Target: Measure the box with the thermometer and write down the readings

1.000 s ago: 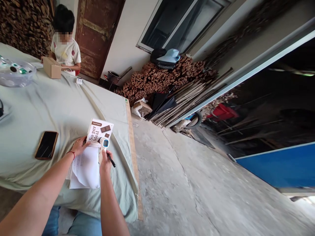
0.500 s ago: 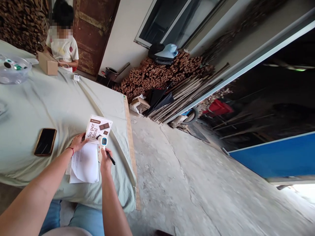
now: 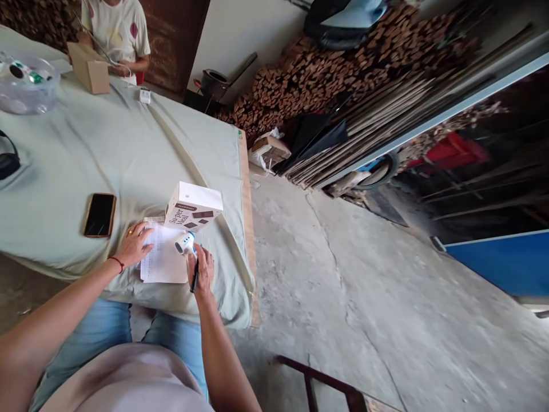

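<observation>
My right hand is wrapped round a white and blue handheld thermometer, its head over the paper. A black pen is held in the same hand, pointing down toward me. My left hand rests with fingers apart on the left side of an open notebook with some handwriting. Just beyond the notebook stands a white box with "Super Meal" and chocolate pieces printed on its front; neither hand touches it.
A phone lies left of my left hand on the cloth-covered table. Farther back are a clear plastic tub, a small white box and a person with a cardboard box. The table's wooden edge runs along the right.
My left hand has let go of the Super Meal box and moved onto the notebook. The box now stands upright. The thermometer has turned in my right hand, and the view has shifted.
</observation>
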`<state>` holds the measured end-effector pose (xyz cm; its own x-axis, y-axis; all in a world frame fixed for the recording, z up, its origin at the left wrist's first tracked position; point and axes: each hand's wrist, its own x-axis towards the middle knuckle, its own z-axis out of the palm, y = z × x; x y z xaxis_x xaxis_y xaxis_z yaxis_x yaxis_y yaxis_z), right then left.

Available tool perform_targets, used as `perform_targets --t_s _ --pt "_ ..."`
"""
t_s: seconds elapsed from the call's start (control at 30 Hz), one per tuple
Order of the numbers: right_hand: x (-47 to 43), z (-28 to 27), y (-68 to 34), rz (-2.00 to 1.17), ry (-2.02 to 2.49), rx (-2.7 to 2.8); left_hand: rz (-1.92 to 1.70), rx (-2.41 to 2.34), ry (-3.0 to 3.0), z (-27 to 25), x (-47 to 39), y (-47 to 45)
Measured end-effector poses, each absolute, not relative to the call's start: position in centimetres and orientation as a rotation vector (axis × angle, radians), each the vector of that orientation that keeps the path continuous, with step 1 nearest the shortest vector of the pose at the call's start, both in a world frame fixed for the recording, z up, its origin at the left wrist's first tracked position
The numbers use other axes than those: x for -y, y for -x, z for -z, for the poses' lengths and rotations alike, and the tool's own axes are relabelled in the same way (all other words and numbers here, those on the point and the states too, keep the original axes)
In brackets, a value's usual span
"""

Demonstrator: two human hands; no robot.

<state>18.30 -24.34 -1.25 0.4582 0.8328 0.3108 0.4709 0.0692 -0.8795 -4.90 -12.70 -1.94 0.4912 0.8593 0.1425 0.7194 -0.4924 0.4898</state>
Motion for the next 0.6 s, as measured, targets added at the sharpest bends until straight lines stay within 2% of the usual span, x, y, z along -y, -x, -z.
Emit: perform_targets --t_s 0.23,0.6 --pt "22.7 1.6 -13.3 -0.818 1.458 1.012 -0.531 -1.269 -2.352 1.4 15.6 5.5" --pt "22.0 3.5 -11.7 -0.697 1.560 1.154 -0.546 -1.288 -2.350 0.9 16.3 4.8"
